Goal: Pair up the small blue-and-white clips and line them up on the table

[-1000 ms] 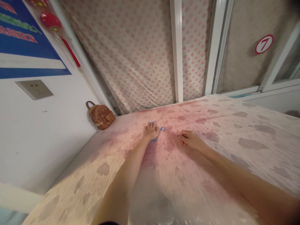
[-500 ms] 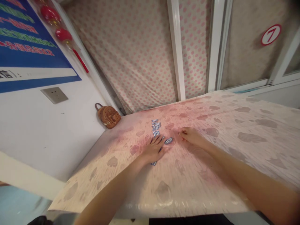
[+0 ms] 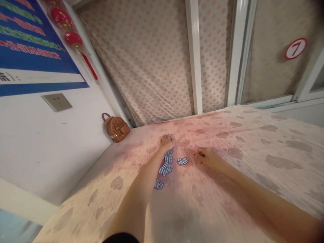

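A strip of small blue-and-white rectangular tiles (image 3: pixel 166 165) lies on the patterned tablecloth, with several more at its near end. My left hand (image 3: pixel 167 143) rests over the far end of this strip, palm down with fingers stretched forward. A few tiles show by its fingertips; those under the palm are hidden. A small separate cluster of the same tiles (image 3: pixel 182 161) lies between my two hands. To the right of that cluster, my right hand (image 3: pixel 205 156) is held low over the cloth with its fingers curled together. Whatever they may pinch is too small to make out.
A small brown backpack-shaped bag (image 3: pixel 116 128) stands at the table's far left corner against the wall. Behind the table (image 3: pixel 197 216) hangs a polka-dot curtain (image 3: pixel 141 60) with white frames. A wall socket (image 3: pixel 56 102) is on the left.
My left hand has moved away from me, from the middle of the tiles to their far end, uncovering the middle and near tiles. My right hand stays curled in about the same place.
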### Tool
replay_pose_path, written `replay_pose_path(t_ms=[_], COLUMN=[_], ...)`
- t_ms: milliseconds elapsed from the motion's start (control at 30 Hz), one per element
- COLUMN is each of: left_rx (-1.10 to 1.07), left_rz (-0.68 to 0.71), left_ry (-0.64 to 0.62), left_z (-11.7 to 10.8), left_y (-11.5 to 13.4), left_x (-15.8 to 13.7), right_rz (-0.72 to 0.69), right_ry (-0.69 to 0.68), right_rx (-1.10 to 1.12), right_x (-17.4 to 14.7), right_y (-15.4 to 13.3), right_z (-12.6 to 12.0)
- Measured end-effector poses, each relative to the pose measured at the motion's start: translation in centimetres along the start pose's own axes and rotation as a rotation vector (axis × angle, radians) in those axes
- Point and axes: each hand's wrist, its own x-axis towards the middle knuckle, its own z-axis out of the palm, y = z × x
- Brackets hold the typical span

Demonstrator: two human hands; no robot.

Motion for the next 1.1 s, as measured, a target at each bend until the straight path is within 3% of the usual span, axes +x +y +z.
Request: replay_pose_path(t_ms=[100, 233, 367, 500, 567, 633, 733, 833, 967, 1100], left_rx=[0.011, 0.038, 0.021, 0.038, 0.046, 0.048, 0.055, 0.076, 0.133, 0.12], left_rz=[0.002, 0.2, 0.401, 0.487, 0.508, 0.494, 0.344, 0.175, -0.014, -0.038], left_ry=[-0.012, -0.067, -0.181, -0.268, -0.275, -0.22, -0.033, 0.013, 0.0, 0.015], left_z=[1.0, 1.5, 0.2, -2.1, -3.2, -4.0, -4.6, -4.2, -2.1, 0.1], left_y=[1.8, 2.6, 1.9, 1.0, 0.2, -1.0, -3.2, -4.3, -2.9, -0.6], left_x=[1.1, -1.3, -6.9, -14.5, -17.4, -18.4, -15.6, -9.1, -1.3, 2.4], right_rz=[-0.004, 0.005, 0.0, 0.003, 0.009, 0.011, 0.003, 0.007, 0.013, 0.022], right_ry=[-0.013, -0.022, -0.033, -0.038, -0.032, -0.035, -0.04, -0.033, -0.035, -0.041], right_rx=[-0.026, -0.018, -0.02, -0.037, -0.051, -0.074, -0.103, -0.122, -0.124, -0.151], right_x=[0.0, 0.0, 0.1, 0.3, 0.4, 0.5, 0.4, 0.2, -0.3, -0.5], right_y=[-0.1, -0.1, 0.0, 0.1, 0.0, 0.0, -0.1, -0.2, -0.5, -0.7], right_z=[-0.1, -0.1, 0.0, 0.0, 0.0, 0.0, 0.0, 0.0, -0.1, -0.2])
